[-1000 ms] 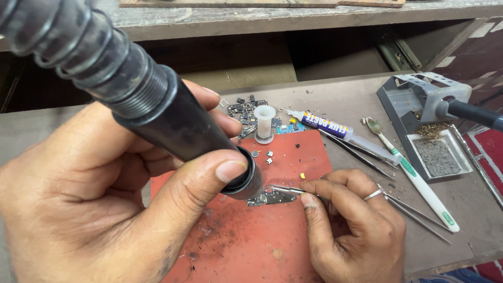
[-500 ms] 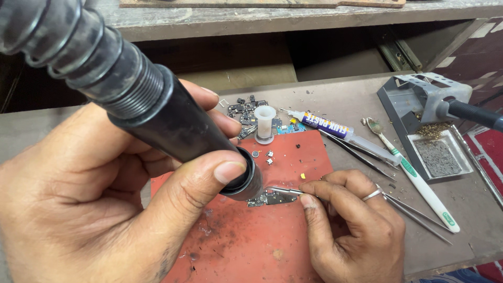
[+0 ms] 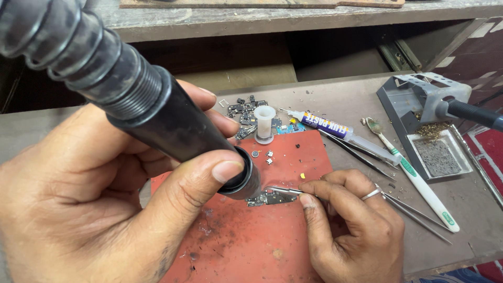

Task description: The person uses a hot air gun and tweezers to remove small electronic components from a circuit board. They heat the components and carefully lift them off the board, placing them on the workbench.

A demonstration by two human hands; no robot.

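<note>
The left hand [image 3: 89,209] is wrapped around a black hot-air wand [image 3: 157,110], thumb pressed near the nozzle and fingers curled behind the barrel, a grip that lets the tip be aimed steeply down. The nozzle hangs just above a small circuit board [image 3: 270,198], which lies on a red mat [image 3: 246,246] that looks meant to shield the bench from heat. The right hand [image 3: 351,230], a ring on one finger, pinches tweezers [image 3: 285,190] shut between thumb and forefinger; their tips rest on the board's edge, apparently to pin it against the air stream. Whether the tips grip a part cannot be told. Farther back on the mat sit loose chips and a white cap [image 3: 264,123], with a heap of dark parts behind it, kept within reach. To the right lie a flux syringe [image 3: 335,130], a toothbrush [image 3: 419,181] and spare tweezers, and beyond them a soldering-iron stand [image 3: 424,99] with its sponge tray.
</note>
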